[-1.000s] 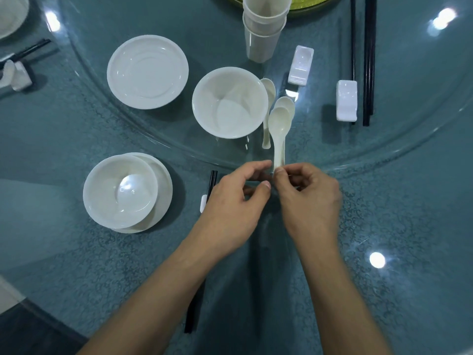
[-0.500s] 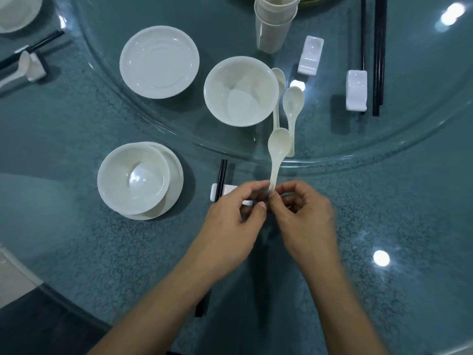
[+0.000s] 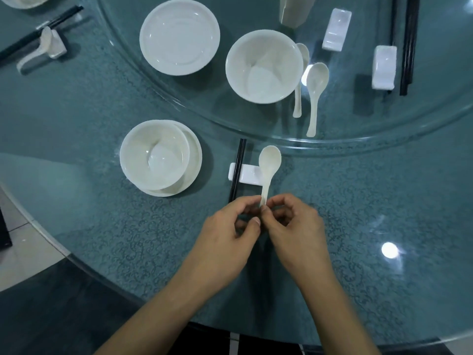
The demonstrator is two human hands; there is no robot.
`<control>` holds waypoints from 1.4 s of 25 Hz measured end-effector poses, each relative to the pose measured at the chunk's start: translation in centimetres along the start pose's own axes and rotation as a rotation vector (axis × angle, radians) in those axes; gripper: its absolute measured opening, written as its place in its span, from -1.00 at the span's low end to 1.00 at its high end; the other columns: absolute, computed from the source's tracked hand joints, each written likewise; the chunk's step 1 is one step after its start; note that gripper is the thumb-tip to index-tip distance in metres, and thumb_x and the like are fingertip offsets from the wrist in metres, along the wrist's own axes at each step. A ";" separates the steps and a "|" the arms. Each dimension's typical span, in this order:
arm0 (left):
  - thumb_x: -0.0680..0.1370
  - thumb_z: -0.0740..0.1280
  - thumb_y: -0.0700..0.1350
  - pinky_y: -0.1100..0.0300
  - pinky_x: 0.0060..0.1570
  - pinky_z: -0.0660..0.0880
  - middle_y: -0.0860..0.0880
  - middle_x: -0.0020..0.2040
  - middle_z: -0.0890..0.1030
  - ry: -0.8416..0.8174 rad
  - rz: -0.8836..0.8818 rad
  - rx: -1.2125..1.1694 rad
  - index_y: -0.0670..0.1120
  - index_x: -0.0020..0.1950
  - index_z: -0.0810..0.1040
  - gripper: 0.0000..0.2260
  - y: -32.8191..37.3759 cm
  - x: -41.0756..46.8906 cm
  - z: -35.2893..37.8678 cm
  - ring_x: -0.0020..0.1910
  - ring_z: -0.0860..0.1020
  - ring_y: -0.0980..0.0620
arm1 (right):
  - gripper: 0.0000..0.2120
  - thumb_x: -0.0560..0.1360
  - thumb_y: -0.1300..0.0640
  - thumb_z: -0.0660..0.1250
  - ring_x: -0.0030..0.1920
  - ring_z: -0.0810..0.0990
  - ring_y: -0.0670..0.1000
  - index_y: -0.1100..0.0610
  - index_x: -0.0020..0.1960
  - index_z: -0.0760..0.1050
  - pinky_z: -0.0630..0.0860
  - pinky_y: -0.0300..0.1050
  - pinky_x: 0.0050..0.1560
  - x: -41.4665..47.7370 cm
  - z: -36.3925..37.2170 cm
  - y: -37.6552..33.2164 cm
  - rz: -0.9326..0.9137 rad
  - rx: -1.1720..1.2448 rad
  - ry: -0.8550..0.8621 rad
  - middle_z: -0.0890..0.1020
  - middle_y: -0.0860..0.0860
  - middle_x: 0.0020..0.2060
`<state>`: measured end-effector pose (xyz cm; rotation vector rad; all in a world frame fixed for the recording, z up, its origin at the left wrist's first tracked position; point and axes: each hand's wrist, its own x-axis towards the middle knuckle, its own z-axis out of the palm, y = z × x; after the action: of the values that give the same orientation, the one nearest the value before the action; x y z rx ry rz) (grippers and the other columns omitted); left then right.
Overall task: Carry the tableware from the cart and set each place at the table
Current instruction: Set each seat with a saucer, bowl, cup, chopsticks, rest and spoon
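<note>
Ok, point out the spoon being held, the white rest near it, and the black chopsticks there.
Held spoon [image 3: 269,160], head view, middle of its bowl.
White chopstick rest [image 3: 249,175], head view, its bare top.
Black chopsticks [image 3: 239,155], head view, shafts beyond the rest.

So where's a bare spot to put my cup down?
Bare tabletop lies right of the held spoon and chopstick rest, below the glass turntable rim. Another patch sits left of the stacked bowl. The turntable is crowded: plate, lone bowl, two spoons, rests, chopsticks.
</note>
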<state>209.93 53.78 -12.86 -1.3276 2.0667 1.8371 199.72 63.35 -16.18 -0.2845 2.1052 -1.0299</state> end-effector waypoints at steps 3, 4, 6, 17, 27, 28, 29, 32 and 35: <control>0.61 0.32 -0.21 0.48 0.01 0.46 0.22 0.07 0.68 0.001 -0.023 0.054 0.11 0.33 0.57 -0.66 -0.5 -0.7 -0.3 -0.02 0.62 0.30 | -0.91 0.50 0.07 0.45 -0.30 0.65 -0.12 -0.06 -0.16 0.58 0.61 0.01 -0.17 -0.5 0.6 0.3 0.017 -0.049 -0.034 0.68 -0.15 -0.32; 0.61 0.33 -0.20 0.46 0.02 0.47 0.23 0.07 0.67 -0.001 -0.028 0.071 0.12 0.34 0.56 -0.65 -0.7 -0.9 -0.3 -0.02 0.62 0.30 | -0.92 0.50 0.06 0.45 -0.30 0.65 -0.11 -0.05 -0.15 0.58 0.62 0.03 -0.16 -0.6 0.7 0.4 0.022 -0.065 -0.038 0.67 -0.14 -0.32; 0.61 0.33 -0.19 0.40 0.07 0.50 0.23 0.08 0.67 -0.002 -0.034 0.088 0.12 0.35 0.56 -0.65 -0.9 -1.0 -0.4 -0.01 0.62 0.29 | -0.93 0.50 0.05 0.45 -0.32 0.64 -0.11 -0.05 -0.14 0.58 0.61 0.04 -0.17 -0.7 0.9 0.6 0.031 -0.092 -0.042 0.67 -0.14 -0.33; 0.59 0.33 -0.10 0.36 0.09 0.49 0.24 0.15 0.59 0.035 -0.013 0.221 0.14 0.31 0.56 -0.69 -0.8 -1.3 -0.3 0.02 0.55 0.34 | -0.90 0.51 -0.05 0.43 -0.27 0.64 -0.15 -0.04 -0.11 0.62 0.60 -0.01 -0.14 -0.9 1.1 0.6 0.027 -0.179 -0.023 0.67 -0.16 -0.32; 0.60 0.33 -0.06 0.22 0.11 0.55 0.23 0.14 0.60 0.035 -0.036 0.229 0.12 0.33 0.56 -0.70 -0.4 -1.2 -0.7 -0.01 0.56 0.32 | -0.82 0.51 -0.14 0.39 -0.25 0.64 -0.16 -0.04 -0.13 0.62 0.60 -0.04 -0.12 -0.8 0.2 0.5 0.014 -0.245 0.034 0.67 -0.20 -0.32; 0.60 0.32 -0.06 0.23 0.11 0.54 0.23 0.13 0.61 0.035 -0.028 0.232 0.12 0.33 0.56 -0.71 -0.3 -1.1 -0.8 0.00 0.56 0.32 | -0.81 0.51 -0.14 0.39 -0.25 0.64 -0.18 -0.04 -0.13 0.62 0.60 -0.07 -0.12 -0.7 0.0 0.3 0.012 -0.245 0.046 0.66 -0.21 -0.33; 0.61 0.32 -0.06 0.23 0.10 0.54 0.23 0.12 0.61 0.035 -0.019 0.231 0.12 0.32 0.56 -0.71 -0.1 -1.0 -0.9 0.00 0.56 0.31 | -0.81 0.51 -0.14 0.39 -0.25 0.63 -0.20 -0.04 -0.13 0.63 0.58 -0.10 -0.13 -0.5 -0.3 0.2 0.006 -0.248 0.060 0.65 -0.21 -0.34; 0.61 0.31 -0.06 0.30 0.07 0.53 0.24 0.11 0.62 0.038 0.006 0.213 0.13 0.31 0.56 -0.72 0.7 -0.5 -1.2 0.00 0.57 0.31 | -0.82 0.52 -0.13 0.40 -0.26 0.61 -0.23 -0.04 -0.14 0.63 0.54 -0.17 -0.16 0.2 -1.2 -0.5 -0.024 -0.236 0.098 0.63 -0.22 -0.34; 0.62 0.31 -0.08 0.49 -0.02 0.44 0.24 0.11 0.62 0.037 0.041 0.187 0.13 0.31 0.56 -0.72 1.6 0.2 -1.2 0.01 0.56 0.35 | -0.83 0.53 -0.12 0.41 -0.28 0.60 -0.25 -0.05 -0.15 0.62 0.50 -0.27 -0.19 1.1 -2.1 -1.6 -0.056 -0.208 0.134 0.63 -0.23 -0.35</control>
<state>209.30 52.50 -11.39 -1.2900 2.2360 1.5975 197.22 63.04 -14.76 -0.3879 2.3423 -0.8842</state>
